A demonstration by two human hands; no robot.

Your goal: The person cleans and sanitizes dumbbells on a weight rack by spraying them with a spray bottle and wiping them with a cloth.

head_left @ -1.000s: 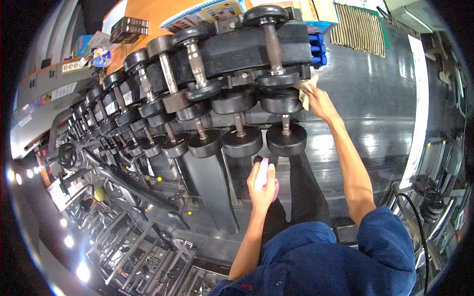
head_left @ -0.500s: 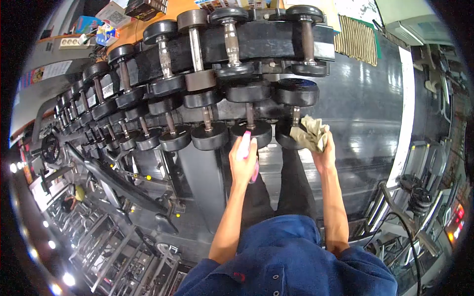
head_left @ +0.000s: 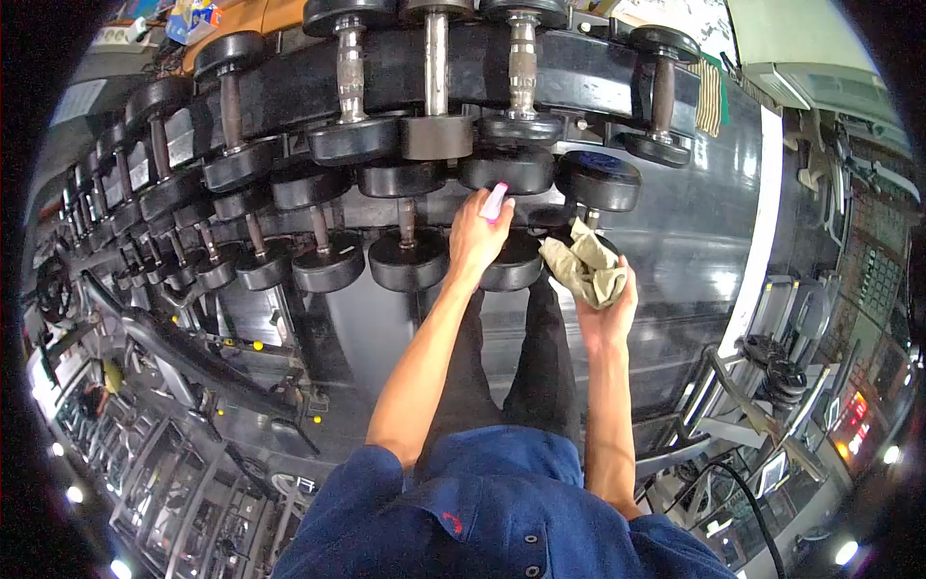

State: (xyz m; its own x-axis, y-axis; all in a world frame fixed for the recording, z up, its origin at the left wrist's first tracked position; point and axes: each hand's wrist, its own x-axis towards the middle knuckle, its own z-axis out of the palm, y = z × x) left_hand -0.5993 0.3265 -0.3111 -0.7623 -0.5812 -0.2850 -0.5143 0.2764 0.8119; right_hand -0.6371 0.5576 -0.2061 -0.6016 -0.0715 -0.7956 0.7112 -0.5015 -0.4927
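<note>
In the head view, my left hand [head_left: 475,241] is wrapped round a spray bottle [head_left: 495,203] with a white and pink head. Most of the bottle is hidden by my fingers. Its nozzle points forward at the lower rack row, over a black dumbbell [head_left: 508,172]. My right hand [head_left: 610,317] grips a crumpled beige cloth [head_left: 590,270]. That cloth overlaps the near end of the last dumbbell [head_left: 600,181] on the right, whose far head has a dark blue face.
A two-tier rack [head_left: 588,72] carries black dumbbells in two rows stretching left. Beyond its upper right end lies a striped mat [head_left: 709,96]. A padded bench [head_left: 183,347] is at left, and gym machines stand on both sides.
My view has shifted closer to the rack. My left hand has moved forward with the spray bottle, over the lower row. The cloth in my right hand has shifted slightly left.
</note>
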